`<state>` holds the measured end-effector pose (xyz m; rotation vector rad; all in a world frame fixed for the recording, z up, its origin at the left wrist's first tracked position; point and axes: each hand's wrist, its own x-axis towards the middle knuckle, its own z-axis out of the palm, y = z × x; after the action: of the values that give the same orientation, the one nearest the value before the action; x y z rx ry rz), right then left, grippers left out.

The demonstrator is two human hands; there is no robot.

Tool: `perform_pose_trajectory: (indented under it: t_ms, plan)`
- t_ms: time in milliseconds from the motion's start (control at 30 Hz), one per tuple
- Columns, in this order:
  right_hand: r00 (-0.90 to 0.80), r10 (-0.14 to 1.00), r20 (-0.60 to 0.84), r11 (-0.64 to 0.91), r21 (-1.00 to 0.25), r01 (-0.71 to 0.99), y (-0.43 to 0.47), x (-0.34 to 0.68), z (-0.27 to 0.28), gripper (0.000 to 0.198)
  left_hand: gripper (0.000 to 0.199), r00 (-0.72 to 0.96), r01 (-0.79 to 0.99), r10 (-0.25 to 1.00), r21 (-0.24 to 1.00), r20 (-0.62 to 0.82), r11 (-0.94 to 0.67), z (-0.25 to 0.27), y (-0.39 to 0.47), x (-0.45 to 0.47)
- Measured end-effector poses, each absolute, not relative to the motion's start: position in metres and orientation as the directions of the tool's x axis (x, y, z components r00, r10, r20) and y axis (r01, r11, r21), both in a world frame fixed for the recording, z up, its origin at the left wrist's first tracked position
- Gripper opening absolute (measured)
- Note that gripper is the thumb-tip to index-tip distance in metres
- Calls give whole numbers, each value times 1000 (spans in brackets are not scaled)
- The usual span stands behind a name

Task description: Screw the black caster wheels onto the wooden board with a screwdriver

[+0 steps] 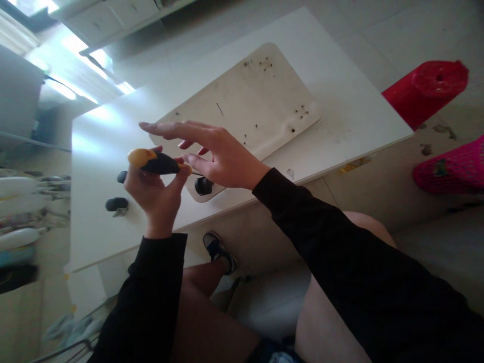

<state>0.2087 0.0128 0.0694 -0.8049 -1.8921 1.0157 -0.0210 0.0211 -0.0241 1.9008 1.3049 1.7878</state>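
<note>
My left hand (157,194) is wrapped round a screwdriver (161,164) with a yellow and black handle. Its thin shaft points right, toward a black caster wheel (204,185) at the near left corner of a pale board (234,101). Over that corner is my right hand (227,156), its upper fingers stretched out to the left and its thumb close to the front of the screwdriver. The tip of the shaft is hidden behind the right hand. Two more casters lie on the table to the left: one in plain sight (117,204), one partly behind my left hand (121,176).
The board lies flat on a white table (340,116) and has groups of small holes at its far corners. Past the table's right end are a red cylindrical object (423,93) and a pink basket (449,171). My legs are below the near edge.
</note>
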Motion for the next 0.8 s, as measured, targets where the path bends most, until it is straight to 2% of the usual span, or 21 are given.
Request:
perform_pose_trajectory:
  t_ms: [333,467,800]
  plan:
    - [-480,685,548,616,-788,-20,22,204,53,65,83,-100,399,761,726,641,-560,-14,15,-17]
    - [-464,696,547,599,-799,-44,22,204,54,62,78,-100,371,772,744,628,-556,-13,13,-15]
    - [-442,722,532,580,-814,-32,21,203,55,57,83,-117,361,724,709,679,-606,-10,18,-12]
